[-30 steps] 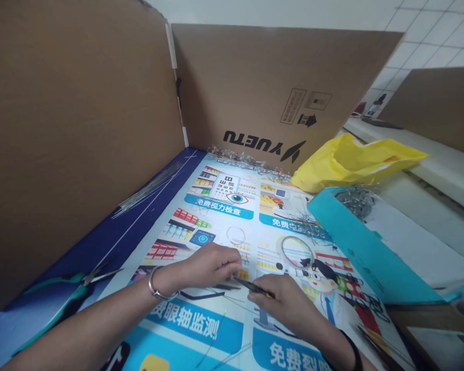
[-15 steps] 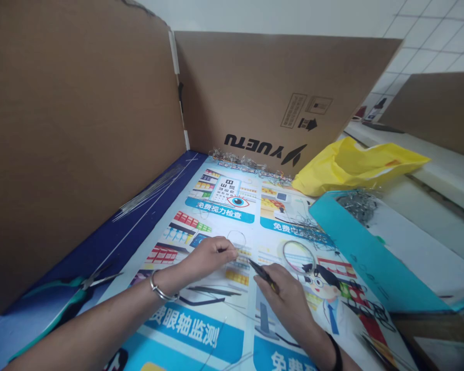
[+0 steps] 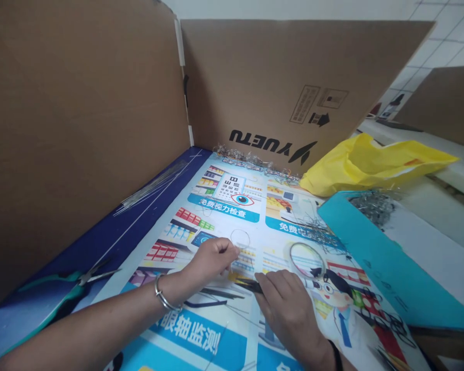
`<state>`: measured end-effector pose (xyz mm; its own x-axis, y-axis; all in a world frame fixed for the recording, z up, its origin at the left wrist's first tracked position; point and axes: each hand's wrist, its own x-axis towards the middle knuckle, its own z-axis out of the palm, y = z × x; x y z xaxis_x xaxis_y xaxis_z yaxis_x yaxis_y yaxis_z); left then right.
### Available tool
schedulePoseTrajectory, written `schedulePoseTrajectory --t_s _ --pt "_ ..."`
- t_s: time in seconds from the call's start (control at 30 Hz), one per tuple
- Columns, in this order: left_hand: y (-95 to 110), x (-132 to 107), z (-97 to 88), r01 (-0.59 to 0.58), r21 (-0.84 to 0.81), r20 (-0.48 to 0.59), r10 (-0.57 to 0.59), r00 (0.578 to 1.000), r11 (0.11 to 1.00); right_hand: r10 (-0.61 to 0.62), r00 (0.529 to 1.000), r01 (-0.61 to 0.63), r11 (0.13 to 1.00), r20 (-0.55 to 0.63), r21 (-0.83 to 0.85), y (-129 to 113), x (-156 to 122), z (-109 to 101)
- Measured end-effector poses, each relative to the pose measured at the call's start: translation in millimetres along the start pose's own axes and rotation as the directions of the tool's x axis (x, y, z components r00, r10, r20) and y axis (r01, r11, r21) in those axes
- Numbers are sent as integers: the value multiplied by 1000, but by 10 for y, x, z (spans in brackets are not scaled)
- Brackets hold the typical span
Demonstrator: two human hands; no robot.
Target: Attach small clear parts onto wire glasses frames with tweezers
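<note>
My left hand (image 3: 211, 260), wearing a silver bangle, is closed in a pinch on a thin wire (image 3: 240, 230), whose round loop stands above the fingertips. Closed around dark narrow-jawed pliers (image 3: 250, 285), my right hand (image 3: 290, 301) is just right of the left one. The jaws point left, below the left fingertips; whether they touch the wire I cannot tell. Beneath both hands lies a printed poster (image 3: 251, 330) with dark strips (image 3: 220, 293) on it. A coiled ring of wire (image 3: 307, 257) rests beyond my right hand.
Green-handled pliers (image 3: 71, 296) lie at the left. Straight wires (image 3: 152, 188) run along the left cardboard wall (image 3: 81, 103). A second cardboard panel (image 3: 263, 77) stands behind. At the right are a yellow bag (image 3: 371, 165), a turquoise box (image 3: 394, 273) and tangled wire (image 3: 373, 208).
My right hand has turned, and the pliers now point left instead of up toward the left fingertips. The left hand keeps its pinch. The view has shifted slightly.
</note>
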<state>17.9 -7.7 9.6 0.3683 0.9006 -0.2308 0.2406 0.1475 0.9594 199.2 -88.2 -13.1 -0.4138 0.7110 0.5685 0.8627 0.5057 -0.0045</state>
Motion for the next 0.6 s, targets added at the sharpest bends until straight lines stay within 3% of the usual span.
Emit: schedulePoseTrajectory --t_s 0.17,0.37,0.5,0.6 --pt "-29 3 -3 -20 -6 -4 20 1000 1000 39 997 -38 999 66 -23 17 -8 31" --pt "-22 -5 -60 -192 169 20 191 981 967 95 981 -81 993 171 -87 69 -14 66" --pt "-2 -27 -68 -277 297 110 256 960 914 97 983 -94 995 153 -27 65 17 27" --pt "28 -43 -54 -317 336 159 278 947 887 137 985 -148 983 107 108 26 65 -34"
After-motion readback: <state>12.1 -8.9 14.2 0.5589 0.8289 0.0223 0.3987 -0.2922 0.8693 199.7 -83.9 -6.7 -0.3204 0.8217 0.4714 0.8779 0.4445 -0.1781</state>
